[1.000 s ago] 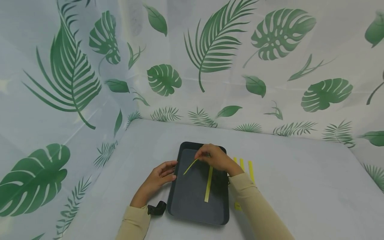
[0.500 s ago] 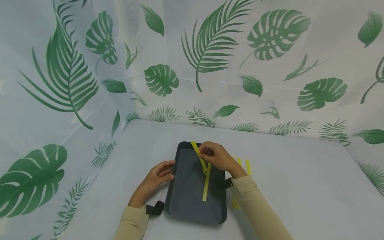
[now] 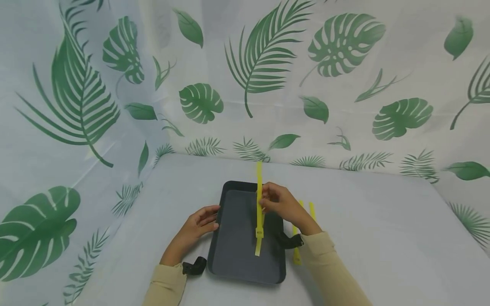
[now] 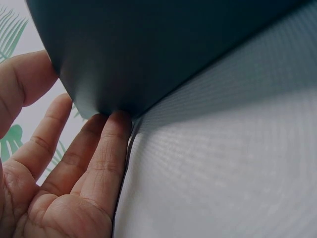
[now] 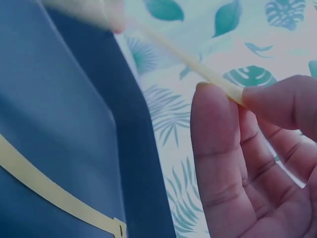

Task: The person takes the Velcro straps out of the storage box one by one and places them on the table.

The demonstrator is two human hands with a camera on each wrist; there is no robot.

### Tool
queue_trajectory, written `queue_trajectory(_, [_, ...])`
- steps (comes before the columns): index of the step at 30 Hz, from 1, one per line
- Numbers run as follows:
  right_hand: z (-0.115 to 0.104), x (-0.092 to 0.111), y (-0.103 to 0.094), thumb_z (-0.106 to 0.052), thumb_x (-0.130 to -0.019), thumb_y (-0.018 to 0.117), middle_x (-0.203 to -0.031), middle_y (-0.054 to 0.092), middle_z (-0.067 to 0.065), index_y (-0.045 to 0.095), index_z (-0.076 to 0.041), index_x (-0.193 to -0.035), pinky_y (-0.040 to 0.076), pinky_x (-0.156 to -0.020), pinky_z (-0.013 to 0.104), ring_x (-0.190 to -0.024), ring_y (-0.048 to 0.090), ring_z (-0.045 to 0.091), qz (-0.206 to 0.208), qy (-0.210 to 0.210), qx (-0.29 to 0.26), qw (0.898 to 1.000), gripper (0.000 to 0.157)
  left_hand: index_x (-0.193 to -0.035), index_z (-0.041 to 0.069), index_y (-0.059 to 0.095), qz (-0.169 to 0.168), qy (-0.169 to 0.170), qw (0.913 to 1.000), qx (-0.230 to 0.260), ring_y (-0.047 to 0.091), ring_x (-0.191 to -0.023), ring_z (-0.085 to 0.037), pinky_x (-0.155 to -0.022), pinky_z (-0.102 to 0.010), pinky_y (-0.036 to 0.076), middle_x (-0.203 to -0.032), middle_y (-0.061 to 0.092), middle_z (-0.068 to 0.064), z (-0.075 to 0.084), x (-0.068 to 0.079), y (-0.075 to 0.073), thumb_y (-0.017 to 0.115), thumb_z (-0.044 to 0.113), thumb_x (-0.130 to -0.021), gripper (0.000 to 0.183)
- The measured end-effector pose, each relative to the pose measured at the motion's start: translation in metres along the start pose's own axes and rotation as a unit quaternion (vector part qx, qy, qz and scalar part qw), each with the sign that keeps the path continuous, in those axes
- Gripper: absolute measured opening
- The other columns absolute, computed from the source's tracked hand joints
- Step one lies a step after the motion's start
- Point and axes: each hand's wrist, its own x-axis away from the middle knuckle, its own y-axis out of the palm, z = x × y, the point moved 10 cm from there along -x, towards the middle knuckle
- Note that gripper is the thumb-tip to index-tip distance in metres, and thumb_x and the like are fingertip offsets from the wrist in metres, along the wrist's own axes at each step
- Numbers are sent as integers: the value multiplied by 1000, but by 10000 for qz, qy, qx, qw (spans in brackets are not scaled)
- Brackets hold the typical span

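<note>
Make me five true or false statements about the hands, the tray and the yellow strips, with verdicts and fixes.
The right hand pinches a yellow strip. True.
The left hand grips a strip too. False: its fingers touch the side of the tray.
A second strip lies inside the tray. True.
The tray is white. False: it is dark grey.
More strips lie on the table beside the tray. True.

Dim diffuse light, soft shadows
</note>
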Motion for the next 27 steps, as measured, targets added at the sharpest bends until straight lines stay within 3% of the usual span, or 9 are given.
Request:
queue_trajectory(7, [9, 16, -5, -1, -106, 61, -99, 66, 6, 58, 13, -131, 65, -77, 35, -84, 70, 17, 220, 342, -701, 9967, 29, -158, -9, 44, 18, -5, 10000, 51, 43, -152, -47, -108, -24, 50, -163, 44, -30, 0, -1, 1, 70, 7, -104, 62])
queue_trajectory(15, [24, 36, -8, -4, -107, 60, -97, 64, 5, 48, 16, -140, 64, -80, 33, -86, 66, 17, 511, 949, -718, 9916, 41, -159, -9, 43, -72, 74, 9999, 59, 41, -153, -47, -108, -23, 49, -164, 42, -31, 0, -2, 3, 70, 6, -105, 62])
queue_trajectory(27, [44, 61, -19, -4, -106, 58, -97, 63, 7, 44, 15, -152, 63, -78, 32, -87, 64, 19, 897, 1435, -816, 9822, 51, -159, -9, 43, -7, -2, 10000, 2, 42, -153, -46, -109, -23, 48, -165, 43, -30, 1, 1, 2, 70, 7, -105, 63])
